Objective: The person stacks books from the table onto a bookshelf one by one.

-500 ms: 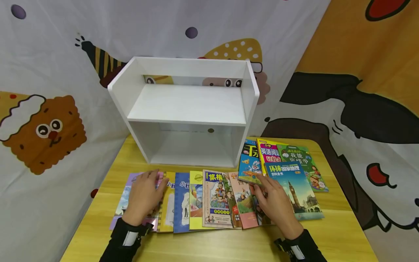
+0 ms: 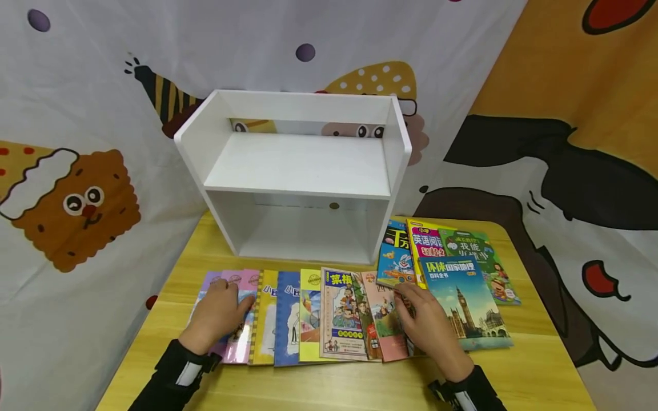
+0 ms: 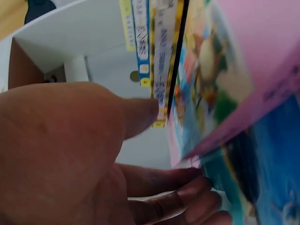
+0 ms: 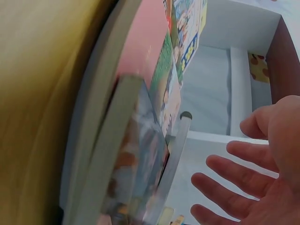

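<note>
A row of overlapping thin books lies across the table in front of the shelf. My left hand (image 2: 216, 315) rests on the purple book (image 2: 205, 285) and pink books (image 2: 241, 337) at the row's left end, thumb extended. Right of these lie a yellow book (image 2: 265, 337), a blue book (image 2: 288, 337) and a comic-style book (image 2: 341, 319). At the right end, my right hand (image 2: 429, 331) rests over a pink-covered book (image 2: 385, 319) and a darker one it mostly hides. In the right wrist view its fingers (image 4: 234, 168) are spread and hold nothing.
A white two-tier shelf (image 2: 298, 191) stands at the back of the wooden table (image 2: 319, 388). Beside its right side lie a blue rabbit book (image 2: 396, 260), a yellow-and-pink book (image 2: 426, 242), a green book (image 2: 465, 242) and a clock-tower book (image 2: 465, 308). Cartoon-printed cloth hangs behind.
My left hand has shifted a little left and down, uncovering the tops of the pink books. The purple book's lower left corner no longer sticks out. My right hand has barely moved.
</note>
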`<state>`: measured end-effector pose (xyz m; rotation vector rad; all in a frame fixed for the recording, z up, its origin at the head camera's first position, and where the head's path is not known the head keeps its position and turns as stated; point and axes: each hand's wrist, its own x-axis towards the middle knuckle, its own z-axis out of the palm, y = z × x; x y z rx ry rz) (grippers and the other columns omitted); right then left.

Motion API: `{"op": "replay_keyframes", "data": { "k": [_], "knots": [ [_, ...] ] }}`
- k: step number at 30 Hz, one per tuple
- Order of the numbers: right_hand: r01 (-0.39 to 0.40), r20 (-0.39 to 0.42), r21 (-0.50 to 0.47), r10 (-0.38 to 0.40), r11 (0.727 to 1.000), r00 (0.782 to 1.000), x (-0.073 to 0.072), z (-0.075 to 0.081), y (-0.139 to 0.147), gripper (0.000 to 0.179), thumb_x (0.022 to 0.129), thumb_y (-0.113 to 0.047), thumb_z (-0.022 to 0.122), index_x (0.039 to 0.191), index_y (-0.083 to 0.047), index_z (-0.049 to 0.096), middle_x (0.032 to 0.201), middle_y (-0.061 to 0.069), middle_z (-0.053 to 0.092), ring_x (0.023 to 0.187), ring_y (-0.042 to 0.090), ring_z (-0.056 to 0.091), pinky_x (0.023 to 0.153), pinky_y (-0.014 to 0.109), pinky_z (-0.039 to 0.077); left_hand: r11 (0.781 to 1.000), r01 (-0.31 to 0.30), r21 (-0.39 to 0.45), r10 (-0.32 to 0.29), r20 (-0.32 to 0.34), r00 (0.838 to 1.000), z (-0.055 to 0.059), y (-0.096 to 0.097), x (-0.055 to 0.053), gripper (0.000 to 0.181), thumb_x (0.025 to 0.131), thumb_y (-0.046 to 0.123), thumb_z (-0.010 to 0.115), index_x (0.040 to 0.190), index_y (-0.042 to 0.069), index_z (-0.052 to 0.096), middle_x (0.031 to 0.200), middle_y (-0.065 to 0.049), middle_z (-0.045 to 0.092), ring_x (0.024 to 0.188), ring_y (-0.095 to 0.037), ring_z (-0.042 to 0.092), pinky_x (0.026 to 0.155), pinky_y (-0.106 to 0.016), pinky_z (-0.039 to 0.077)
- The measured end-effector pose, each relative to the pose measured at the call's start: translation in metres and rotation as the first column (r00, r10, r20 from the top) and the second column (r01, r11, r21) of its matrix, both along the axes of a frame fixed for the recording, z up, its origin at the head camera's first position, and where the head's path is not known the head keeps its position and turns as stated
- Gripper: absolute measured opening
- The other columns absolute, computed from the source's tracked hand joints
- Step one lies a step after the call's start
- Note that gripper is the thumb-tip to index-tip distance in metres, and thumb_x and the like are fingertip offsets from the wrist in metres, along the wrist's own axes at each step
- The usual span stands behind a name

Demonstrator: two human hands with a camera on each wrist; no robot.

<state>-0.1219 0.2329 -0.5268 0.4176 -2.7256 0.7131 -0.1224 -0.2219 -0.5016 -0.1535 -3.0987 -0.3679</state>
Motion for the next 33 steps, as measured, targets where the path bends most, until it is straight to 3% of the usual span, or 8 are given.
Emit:
{"op": "replay_keyframes", "data": {
  "k": [5,12,16,21,23,27,33],
  "knots": [
    [-0.007,0.014,0.021,0.006,1.0,1.0,0.002,-0.005,-0.005,0.037,0.093,-0.042,0.053,0.121,-0.02,0.062,0.121,0.001,0.058,0.113,0.021,0.049,0.086,0.051,0.049,1.0,0.005,0.031,-0.004,-0.025,1.0,-0.008,0.007,0.0,0.056,0.09,0.038,0.058,0.106,-0.016,0.056,0.094,-0.025,0.055,0.08,-0.035,0.055,0.066,-0.051,0.051],
    [0.013,0.014,0.011,-0.013,1.0,1.0,0.005,-0.007,-0.006,0.033,0.09,-0.034,0.06,0.119,-0.02,0.064,0.119,0.001,0.06,0.11,0.021,0.051,0.083,0.051,0.05,0.991,-0.059,0.119,0.058,0.012,0.998,-0.017,0.01,-0.003,0.061,0.088,0.033,0.061,0.12,-0.017,0.046,0.104,-0.029,0.052,0.079,-0.032,0.056,0.068,-0.05,0.053],
    [0.011,0.023,0.005,-0.012,1.0,1.0,0.005,-0.008,-0.006,0.031,0.09,-0.033,0.059,0.118,-0.019,0.065,0.119,-0.001,0.06,0.11,0.02,0.051,0.084,0.051,0.05,0.995,-0.059,0.085,0.061,-0.017,0.998,-0.018,0.014,-0.001,0.061,0.089,0.032,0.06,0.119,-0.019,0.047,0.104,-0.032,0.051,0.08,-0.035,0.057,0.067,-0.05,0.053],
    [-0.008,0.024,-0.002,0.008,1.0,1.0,0.007,-0.012,-0.01,0.029,0.09,-0.033,0.059,0.115,-0.019,0.066,0.12,-0.001,0.06,0.111,0.02,0.051,0.086,0.051,0.05,0.998,-0.058,0.029,0.059,-0.055,0.997,-0.016,0.02,0.002,0.05,0.088,0.028,0.062,0.102,-0.02,0.054,0.088,-0.029,0.051,0.068,-0.033,0.055,0.059,-0.049,0.052],
    [-0.035,0.022,-0.008,0.035,0.999,0.999,0.008,-0.014,-0.013,0.027,0.09,-0.031,0.059,0.113,-0.019,0.066,0.12,-0.001,0.06,0.113,0.02,0.051,0.088,0.051,0.049,0.996,-0.079,0.027,0.08,-0.033,0.996,-0.016,0.021,0.001,0.049,0.088,0.028,0.062,0.101,-0.018,0.055,0.086,-0.027,0.05,0.065,-0.03,0.052,0.057,-0.048,0.051],
    [-0.099,0.008,-0.021,0.099,0.995,0.995,0.01,-0.017,-0.026,0.024,0.091,-0.028,0.059,0.112,-0.019,0.067,0.116,-0.002,0.061,0.11,0.017,0.052,0.086,0.047,0.05,0.993,-0.108,0.045,0.106,0.035,0.994,-0.015,0.019,-0.003,0.053,0.089,0.029,0.061,0.114,-0.016,0.049,0.091,-0.028,0.05,0.068,-0.028,0.051,0.058,-0.046,0.05],
    [-0.21,0.016,0.005,0.21,0.978,0.978,0.014,-0.015,-0.068,0.03,0.092,-0.03,0.057,0.118,-0.018,0.064,0.119,-0.002,0.061,0.109,0.012,0.051,0.087,0.043,0.05,0.992,-0.116,0.059,0.11,0.102,0.989,-0.01,0.019,-0.006,0.058,0.09,0.03,0.059,0.124,-0.015,0.044,0.103,-0.032,0.051,0.083,-0.035,0.054,0.066,-0.051,0.05]
  ]
}}
